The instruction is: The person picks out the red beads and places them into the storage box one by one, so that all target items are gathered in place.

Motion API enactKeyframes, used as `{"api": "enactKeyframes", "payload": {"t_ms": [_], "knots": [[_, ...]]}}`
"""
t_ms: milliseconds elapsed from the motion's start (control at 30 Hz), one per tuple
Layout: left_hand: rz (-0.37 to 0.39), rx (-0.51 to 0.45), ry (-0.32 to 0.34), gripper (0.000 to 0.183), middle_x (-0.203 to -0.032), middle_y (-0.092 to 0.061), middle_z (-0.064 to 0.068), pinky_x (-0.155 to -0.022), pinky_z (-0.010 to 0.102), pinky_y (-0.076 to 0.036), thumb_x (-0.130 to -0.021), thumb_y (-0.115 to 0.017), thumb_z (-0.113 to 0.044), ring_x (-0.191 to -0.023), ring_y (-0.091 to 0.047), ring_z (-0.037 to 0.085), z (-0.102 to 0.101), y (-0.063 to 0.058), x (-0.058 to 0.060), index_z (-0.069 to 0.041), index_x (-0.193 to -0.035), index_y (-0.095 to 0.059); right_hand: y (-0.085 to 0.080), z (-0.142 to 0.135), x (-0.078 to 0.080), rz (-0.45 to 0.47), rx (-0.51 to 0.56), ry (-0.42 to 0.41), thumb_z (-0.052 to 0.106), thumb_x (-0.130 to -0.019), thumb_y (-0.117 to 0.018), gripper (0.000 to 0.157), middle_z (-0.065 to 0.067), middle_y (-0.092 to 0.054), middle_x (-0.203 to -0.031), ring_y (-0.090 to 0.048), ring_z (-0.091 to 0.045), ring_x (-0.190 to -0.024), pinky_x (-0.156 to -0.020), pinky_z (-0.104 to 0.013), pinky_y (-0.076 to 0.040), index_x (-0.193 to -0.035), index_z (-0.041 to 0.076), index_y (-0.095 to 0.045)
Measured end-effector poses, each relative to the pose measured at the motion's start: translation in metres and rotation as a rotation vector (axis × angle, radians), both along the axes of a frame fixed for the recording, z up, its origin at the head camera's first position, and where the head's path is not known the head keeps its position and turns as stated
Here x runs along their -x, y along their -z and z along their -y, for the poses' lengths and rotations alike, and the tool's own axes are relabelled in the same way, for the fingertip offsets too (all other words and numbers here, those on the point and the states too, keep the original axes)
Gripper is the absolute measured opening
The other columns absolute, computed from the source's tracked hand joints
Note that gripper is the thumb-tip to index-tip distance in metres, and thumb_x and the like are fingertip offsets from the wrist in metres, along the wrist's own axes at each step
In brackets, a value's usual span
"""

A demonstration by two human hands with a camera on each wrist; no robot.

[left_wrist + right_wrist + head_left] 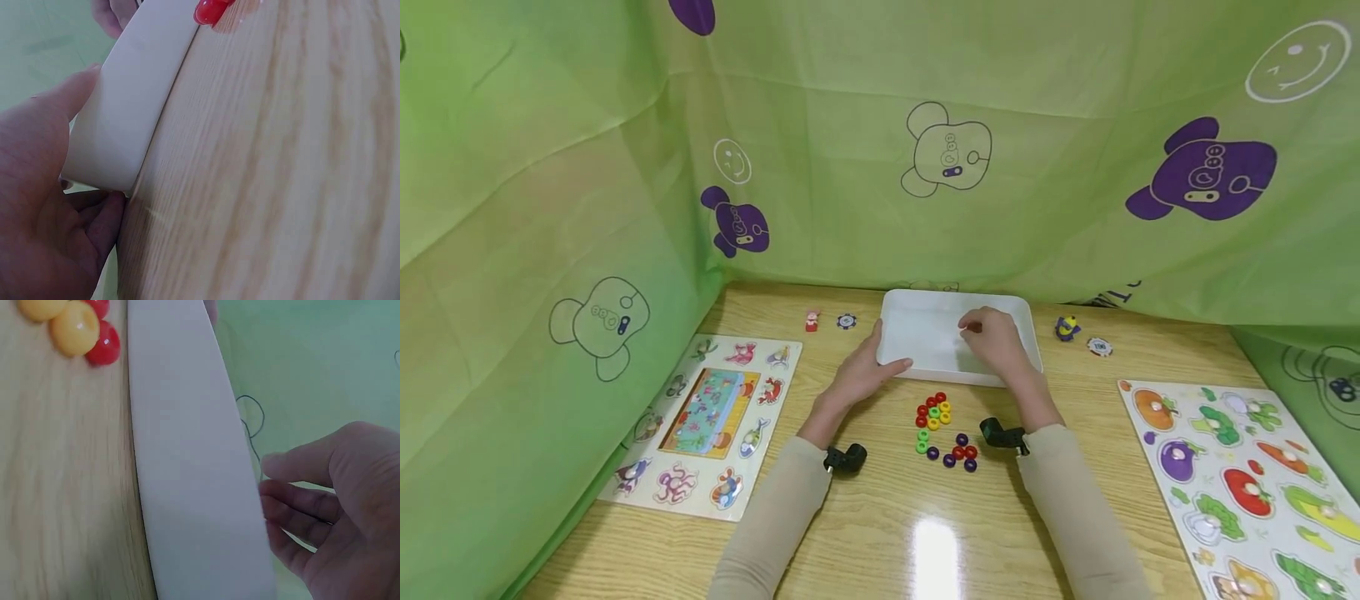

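Observation:
A white rectangular tray (925, 373) lies on the wooden table near the back curtain. My left hand (859, 371) grips its front left corner, the thumb on the front rim and the fingers round the side; the left wrist view shows this hand (44, 187) close up. Over the tray's right half is my right hand (996, 340), its fingers bent and thumb near the index finger. A tiny white spot shows at those fingertips; whether it is a held thing is unclear. In the right wrist view, the tray wall (187, 456) partly hides the fingertips of this hand (350, 500).
Small red, yellow, green and purple rings (945, 412) lie before the tray. A sea-animal puzzle board (700, 425) is at left, a vegetable puzzle board (1247, 483) at right. A pink-red figurine (812, 321), purple-yellow toy (1067, 327) and two chips (846, 321) flank the tray.

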State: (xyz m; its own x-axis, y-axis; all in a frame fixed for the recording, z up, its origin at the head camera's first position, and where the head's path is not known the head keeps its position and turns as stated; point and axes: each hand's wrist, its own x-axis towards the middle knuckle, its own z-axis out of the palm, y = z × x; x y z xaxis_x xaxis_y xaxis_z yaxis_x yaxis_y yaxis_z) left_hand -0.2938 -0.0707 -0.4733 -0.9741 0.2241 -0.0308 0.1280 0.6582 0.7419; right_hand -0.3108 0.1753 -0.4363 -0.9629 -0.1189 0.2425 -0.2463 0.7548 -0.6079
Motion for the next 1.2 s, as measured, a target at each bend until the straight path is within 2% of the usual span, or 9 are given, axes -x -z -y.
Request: {"api": "enactKeyframes", "payload": {"t_ms": [167,300,500,700,867,933,1200], "knots": [[-0.003,0.008,-0.004,0.104,-0.157,-0.015,0.007,-0.114,0.045,-0.024,-0.077,-0.057,-0.067,-0.143,-0.020,0.027,0.003,0.000,0.000,-0.017,-0.150,-0.001,-0.009,-0.002,-0.021,0.040,0.012,-0.073,0.011,-0.087,-0.060,0.018,-0.011,-0.066,-0.094,-0.059,-0.023,-0.084,-0.074,-0.037,-0.050,-0.100,0.002,-0.069],[-0.008,0.002,-0.009,0.104,-0.157,-0.015,0.008,-0.114,0.047,-0.025,-0.077,-0.057,-0.066,-0.143,-0.021,0.027,0.005,0.000,0.002,-0.017,-0.150,-0.002,-0.013,0.003,-0.038,0.044,-0.021,-0.128,0.012,-0.086,-0.062,0.016,-0.007,-0.067,-0.091,-0.059,-0.020,-0.082,-0.074,-0.035,-0.049,-0.099,0.004,-0.070],[-0.006,-0.010,-0.019,0.103,-0.156,-0.018,0.009,-0.113,0.048,-0.026,-0.078,-0.058,-0.064,-0.141,-0.023,0.029,0.006,0.001,0.003,-0.017,-0.150,-0.003,-0.012,0.018,-0.062,0.010,-0.116,-0.231,0.008,-0.084,-0.064,0.013,0.000,-0.065,-0.082,-0.057,-0.013,-0.075,-0.068,-0.029,-0.049,-0.094,0.007,-0.071],[-0.018,-0.011,-0.013,0.103,-0.156,-0.017,0.007,-0.113,0.048,-0.026,-0.077,-0.057,-0.066,-0.142,-0.022,0.027,0.006,0.003,0.003,-0.017,-0.150,-0.003,-0.004,0.033,-0.078,-0.001,-0.268,-0.314,0.005,-0.084,-0.060,0.018,0.002,-0.066,-0.086,-0.055,-0.008,-0.073,-0.067,-0.023,-0.049,-0.097,0.010,-0.071],[-0.020,-0.005,-0.009,0.106,-0.156,-0.017,0.007,-0.113,0.047,-0.027,-0.076,-0.056,-0.069,-0.142,-0.022,0.027,0.003,0.004,0.003,-0.017,-0.150,-0.003,0.007,0.035,-0.082,0.000,-0.381,-0.329,0.002,-0.085,-0.059,0.021,0.002,-0.069,-0.095,-0.061,-0.010,-0.083,-0.075,-0.027,-0.052,-0.096,0.014,-0.072],[-0.020,-0.006,-0.004,0.106,-0.156,-0.017,0.008,-0.113,0.047,-0.027,-0.076,-0.055,-0.070,-0.142,-0.023,0.027,0.002,0.003,0.003,-0.016,-0.150,-0.002,0.010,0.035,-0.083,0.009,-0.391,-0.319,0.003,-0.084,-0.059,0.021,0.003,-0.069,-0.096,-0.062,-0.010,-0.085,-0.077,-0.028,-0.052,-0.096,0.015,-0.072],[-0.022,-0.008,-0.003,0.106,-0.156,-0.018,0.007,-0.113,0.046,-0.026,-0.075,-0.055,-0.071,-0.142,-0.022,0.026,0.000,0.003,0.001,-0.016,-0.150,-0.003,0.007,0.037,-0.086,0.010,-0.387,-0.267,0.004,-0.084,-0.058,0.018,0.004,-0.069,-0.086,-0.059,-0.008,-0.075,-0.071,-0.025,-0.051,-0.091,0.014,-0.072]]}}
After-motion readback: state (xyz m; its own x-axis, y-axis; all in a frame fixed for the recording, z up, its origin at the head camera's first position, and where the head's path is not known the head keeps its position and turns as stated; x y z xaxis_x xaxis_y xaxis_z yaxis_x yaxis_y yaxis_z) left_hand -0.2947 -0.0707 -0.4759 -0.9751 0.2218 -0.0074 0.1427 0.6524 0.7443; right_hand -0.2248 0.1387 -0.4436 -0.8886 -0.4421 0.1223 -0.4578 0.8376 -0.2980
